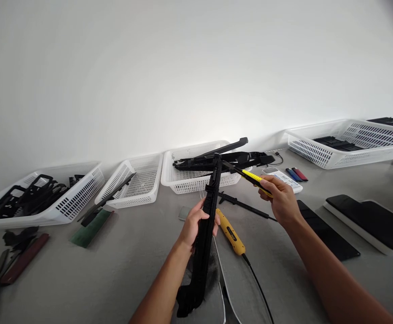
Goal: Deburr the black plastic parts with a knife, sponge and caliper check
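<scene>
My left hand (196,225) is wrapped round a long black plastic part (205,243), which it holds up lengthwise above the table's front edge. In my right hand (279,198) is a yellow and black utility knife (252,176). The knife's tip is close to the far end of the plastic part; I cannot tell whether the two touch. Below my hands a yellow corded tool (230,231) rests on the table, partly behind the left fingers. Past the part's far end stands a white basket (186,185) with several black parts lying across it.
More white baskets stand along the wall: one at left (81,198), a narrower one (145,195) and one at right (338,158). Lighters (296,174), a caliper (246,207), a green strip (91,229), a black slab (324,229) and a black-topped white block (368,220) lie on the table.
</scene>
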Available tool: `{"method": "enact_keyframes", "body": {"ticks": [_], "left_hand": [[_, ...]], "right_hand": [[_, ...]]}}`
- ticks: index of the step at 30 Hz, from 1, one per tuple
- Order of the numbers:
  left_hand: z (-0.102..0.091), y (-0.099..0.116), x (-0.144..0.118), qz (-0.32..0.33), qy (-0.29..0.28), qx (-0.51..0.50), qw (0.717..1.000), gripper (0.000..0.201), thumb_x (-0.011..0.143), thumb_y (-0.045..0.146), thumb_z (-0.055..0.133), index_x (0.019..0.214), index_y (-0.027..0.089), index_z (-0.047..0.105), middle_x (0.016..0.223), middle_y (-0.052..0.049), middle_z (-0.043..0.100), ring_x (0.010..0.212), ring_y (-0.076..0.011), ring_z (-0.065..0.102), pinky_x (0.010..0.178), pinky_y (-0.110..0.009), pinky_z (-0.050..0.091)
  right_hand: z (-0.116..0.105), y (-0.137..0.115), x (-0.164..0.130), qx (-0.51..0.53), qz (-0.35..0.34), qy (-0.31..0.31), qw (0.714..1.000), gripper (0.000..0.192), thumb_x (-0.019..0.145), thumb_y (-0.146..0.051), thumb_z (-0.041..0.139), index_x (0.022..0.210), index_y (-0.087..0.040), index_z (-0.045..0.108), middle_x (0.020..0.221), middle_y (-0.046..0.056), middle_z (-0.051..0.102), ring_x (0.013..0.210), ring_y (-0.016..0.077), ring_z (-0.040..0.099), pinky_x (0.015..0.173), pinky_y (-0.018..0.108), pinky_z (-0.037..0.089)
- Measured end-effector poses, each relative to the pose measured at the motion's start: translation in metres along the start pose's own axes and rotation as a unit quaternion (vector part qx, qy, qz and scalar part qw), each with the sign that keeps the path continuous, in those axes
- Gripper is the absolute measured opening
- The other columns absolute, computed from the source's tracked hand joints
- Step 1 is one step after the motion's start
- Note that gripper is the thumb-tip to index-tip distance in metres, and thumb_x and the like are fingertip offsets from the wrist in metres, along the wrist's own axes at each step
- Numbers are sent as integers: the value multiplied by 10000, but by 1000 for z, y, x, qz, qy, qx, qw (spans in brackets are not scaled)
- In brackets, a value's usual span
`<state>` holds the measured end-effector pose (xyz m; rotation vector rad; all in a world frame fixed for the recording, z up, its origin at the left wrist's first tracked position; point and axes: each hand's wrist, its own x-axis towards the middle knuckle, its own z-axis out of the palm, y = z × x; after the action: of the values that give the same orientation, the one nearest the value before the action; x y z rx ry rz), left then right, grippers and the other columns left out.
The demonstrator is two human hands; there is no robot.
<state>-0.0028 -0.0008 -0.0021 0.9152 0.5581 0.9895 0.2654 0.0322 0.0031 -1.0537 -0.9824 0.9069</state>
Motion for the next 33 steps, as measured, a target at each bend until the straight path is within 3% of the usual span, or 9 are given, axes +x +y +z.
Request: {"method": "enact_keyframes", "body": {"ticks": [3, 8, 13, 18, 23, 28, 33], "left_hand": [[1, 0, 0, 2, 1, 5, 1000, 510, 766, 264, 589, 1258, 134, 554, 701, -25, 711, 444, -166, 588, 457, -266, 410], [3, 2, -1, 1, 2, 9, 1000, 516, 772, 260, 582, 1270, 130, 543, 699, -19, 706, 446, -160, 579, 452, -261, 409], [3, 3, -1, -1, 3, 7, 1000, 500, 772, 257, 587, 1255, 133, 543, 694, -18, 706, 445, -157, 579, 454, -261, 411], [3, 3, -2, 6, -2, 9, 1000, 457, 792, 254, 581, 1235, 146, 547, 710, -18, 711, 460, -152, 586, 470, -256, 414], [4, 4, -2, 4, -4, 10, 1000, 492, 784, 255, 578, 1261, 138, 548, 705, -17, 710, 452, -155, 580, 466, -262, 411], [5, 5, -1, 2, 7, 13, 1000, 498, 774, 264, 591, 1253, 139, 538, 701, -20, 711, 452, -156, 579, 458, -262, 413], [5, 3, -1, 2, 7, 7, 1000, 496, 759, 266, 593, 1238, 144, 544, 690, -19, 709, 439, -157, 575, 451, -261, 405]], "right_hand": [[2, 0, -1, -5, 1, -23, 1000, 274, 798, -480, 827, 855, -216, 782, 766, 33, 618, 599, 134, 455, 502, 281, 352], [2, 0, -2, -9, -2, 14, 1000, 251, 813, -471, 811, 850, -226, 772, 735, 23, 606, 599, 141, 474, 504, 279, 372], [3, 1, -2, -16, -2, -18, 1000, 287, 799, -488, 818, 822, -205, 774, 732, 31, 619, 586, 133, 469, 499, 279, 369], [4, 0, -3, 2, 7, 29, 1000, 263, 782, -470, 833, 821, -216, 775, 749, 26, 622, 592, 125, 469, 508, 271, 366], [4, -1, -3, -5, 15, -17, 1000, 263, 773, -459, 822, 810, -201, 787, 715, 32, 628, 589, 129, 458, 513, 281, 349], [3, -2, -3, 2, 9, 21, 1000, 261, 778, -462, 819, 815, -208, 773, 734, 30, 629, 590, 127, 459, 510, 276, 345], [4, -1, -4, -21, 6, -34, 999, 289, 779, -485, 826, 776, -204, 762, 712, 29, 618, 600, 135, 473, 524, 281, 385]]}}
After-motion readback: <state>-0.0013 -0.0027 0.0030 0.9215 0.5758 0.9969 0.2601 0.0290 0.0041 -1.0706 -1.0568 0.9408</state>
